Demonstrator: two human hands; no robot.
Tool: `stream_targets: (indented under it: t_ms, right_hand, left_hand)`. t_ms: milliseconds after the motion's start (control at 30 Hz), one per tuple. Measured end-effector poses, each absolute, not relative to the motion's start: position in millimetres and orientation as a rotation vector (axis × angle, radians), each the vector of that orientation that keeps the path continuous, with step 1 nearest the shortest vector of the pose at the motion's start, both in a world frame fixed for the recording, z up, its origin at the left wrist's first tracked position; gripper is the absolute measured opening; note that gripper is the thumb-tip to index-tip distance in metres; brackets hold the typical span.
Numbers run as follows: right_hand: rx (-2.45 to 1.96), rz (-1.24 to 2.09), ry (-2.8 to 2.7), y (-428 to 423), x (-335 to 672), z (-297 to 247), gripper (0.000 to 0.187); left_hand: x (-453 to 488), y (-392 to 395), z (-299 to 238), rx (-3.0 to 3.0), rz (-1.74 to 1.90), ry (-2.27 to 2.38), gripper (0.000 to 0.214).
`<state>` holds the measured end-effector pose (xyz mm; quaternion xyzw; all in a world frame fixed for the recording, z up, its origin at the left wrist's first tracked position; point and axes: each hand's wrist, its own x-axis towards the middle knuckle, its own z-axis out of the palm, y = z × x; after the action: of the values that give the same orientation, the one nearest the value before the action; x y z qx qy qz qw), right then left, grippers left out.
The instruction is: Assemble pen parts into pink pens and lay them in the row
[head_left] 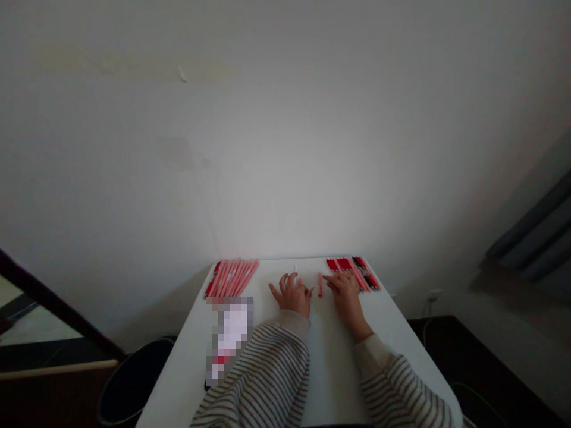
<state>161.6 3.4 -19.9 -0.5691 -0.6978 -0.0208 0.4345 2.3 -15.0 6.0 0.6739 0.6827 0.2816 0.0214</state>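
Note:
My left hand (295, 297) rests over the white table with its fingers spread. Just beyond its fingertips lies a thin white stick (295, 270), and a short pink piece shows partly behind the fingers. A short pink-and-red tube (320, 285), like a pen part, lies between my two hands. To its right is my right hand (344, 292), fingers stretched out and the index finger pointing toward the tube. Nothing visible is held in either hand. Beyond the right hand, several pink pens (360, 278) lie beside red and black parts (342, 264), which the hand partly covers.
A fanned pile of pink pens (234, 278) lies at the table's far left corner. Nearer on the left is a pixelated flat object (232, 333). The white table (332, 368) meets a plain wall (285, 148). A dark bin (134, 380) stands on the floor at left.

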Motion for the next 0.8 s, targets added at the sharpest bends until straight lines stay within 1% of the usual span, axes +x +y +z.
stream_targets:
  t_ms: [67,267,500,800]
  right_hand:
    - [-1.404,-0.059,-1.751,3.9,161.9,-21.1,0.026]
    - [-1.350,-0.042,-1.792,3.7,160.4,-21.8,0.027]
    - [-1.296,-0.021,-1.819,2.6,158.2,-23.0,0.016]
    - [-1.291,-0.014,-1.831,-1.6,155.8,-17.2,0.014]
  left_hand:
    - [2.8,-15.7,5.8,2.088,0.917,2.110,0.012]
    - [4.5,-14.9,3.2,2.040,1.004,2.115,0.006]
    - [4.3,-15.6,2.8,2.010,1.096,2.109,0.006]
    - [2.0,-14.1,-2.0,2.023,1.179,2.062,0.004]
